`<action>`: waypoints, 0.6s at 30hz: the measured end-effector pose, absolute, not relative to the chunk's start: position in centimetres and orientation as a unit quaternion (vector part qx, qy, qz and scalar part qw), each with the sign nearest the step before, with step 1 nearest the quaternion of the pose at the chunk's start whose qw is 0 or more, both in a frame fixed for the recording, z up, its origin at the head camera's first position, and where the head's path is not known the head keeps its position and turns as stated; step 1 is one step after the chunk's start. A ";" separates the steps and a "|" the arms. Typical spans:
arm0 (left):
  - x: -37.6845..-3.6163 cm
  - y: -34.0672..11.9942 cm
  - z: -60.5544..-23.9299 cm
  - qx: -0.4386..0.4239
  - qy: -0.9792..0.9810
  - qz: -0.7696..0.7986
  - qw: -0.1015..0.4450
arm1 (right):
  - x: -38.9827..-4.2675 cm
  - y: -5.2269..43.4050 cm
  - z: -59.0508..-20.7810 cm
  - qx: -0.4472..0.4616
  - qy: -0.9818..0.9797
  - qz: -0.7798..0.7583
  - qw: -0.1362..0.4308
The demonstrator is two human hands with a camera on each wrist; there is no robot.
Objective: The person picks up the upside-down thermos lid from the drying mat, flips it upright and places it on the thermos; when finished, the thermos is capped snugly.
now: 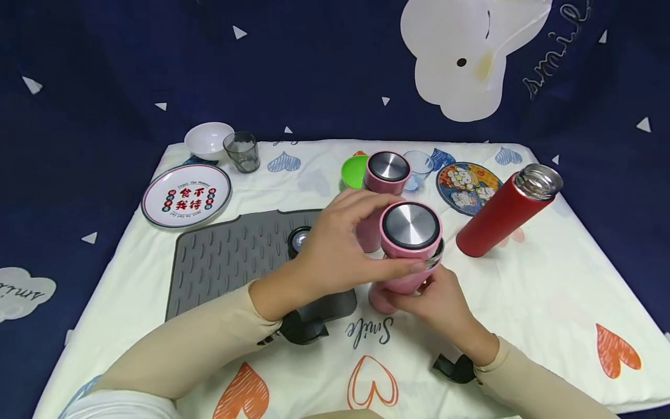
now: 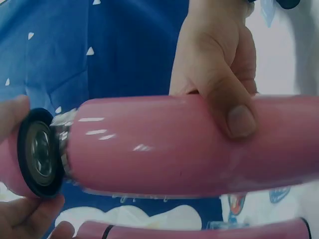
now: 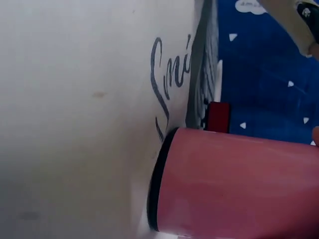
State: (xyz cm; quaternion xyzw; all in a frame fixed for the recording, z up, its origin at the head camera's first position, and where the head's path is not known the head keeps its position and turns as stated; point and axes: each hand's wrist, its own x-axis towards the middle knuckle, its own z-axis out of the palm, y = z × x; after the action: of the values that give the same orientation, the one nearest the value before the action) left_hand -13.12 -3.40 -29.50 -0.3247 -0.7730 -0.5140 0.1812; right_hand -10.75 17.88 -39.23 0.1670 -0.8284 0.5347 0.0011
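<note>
My left hand [image 1: 335, 244] holds a pink lid [image 1: 410, 227] with a brushed-steel top, thumb and fingers on its sides. In the left wrist view the lid tilts at the thermos mouth, its dark-ringed underside [image 2: 41, 152] partly showing. Lower down, my right hand [image 1: 445, 302] grips the pink thermos [image 2: 149, 149] round its body, the thumb across the front. The thermos stands upright, with its dark base ring [image 3: 162, 181] close to the white cloth in the right wrist view. Just behind is a second pink thermos [image 1: 386, 185] with its lid on.
Right of my hands stands a lidless red thermos [image 1: 505, 212]. A black lid [image 1: 299, 238] lies on the grey mat [image 1: 225, 256]. Farther back are a plate [image 1: 185, 195], white bowl [image 1: 208, 141], dark glass [image 1: 242, 152], green bowl [image 1: 353, 172], clear glass [image 1: 419, 164] and patterned round mat [image 1: 466, 186].
</note>
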 end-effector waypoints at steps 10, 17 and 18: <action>-13.4 -2.3 -30.0 -0.317 -0.823 -0.463 0.090 | -10.9 17.8 -39.7 0.195 -0.839 0.508 0.013; -13.7 -2.0 -30.4 -0.340 -0.789 -0.511 0.038 | -10.9 18.0 -39.5 0.194 -0.841 0.504 0.023; -13.6 -1.9 -30.4 -0.341 -0.791 -0.506 0.049 | -10.9 18.1 -39.6 0.194 -0.842 0.503 0.022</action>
State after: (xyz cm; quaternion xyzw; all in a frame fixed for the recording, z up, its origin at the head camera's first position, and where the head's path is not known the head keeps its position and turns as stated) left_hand -13.64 -1.85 -30.44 -0.3413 -0.7906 -0.5060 0.0491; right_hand -10.91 18.07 -39.56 0.1936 -0.8422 0.5028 0.0224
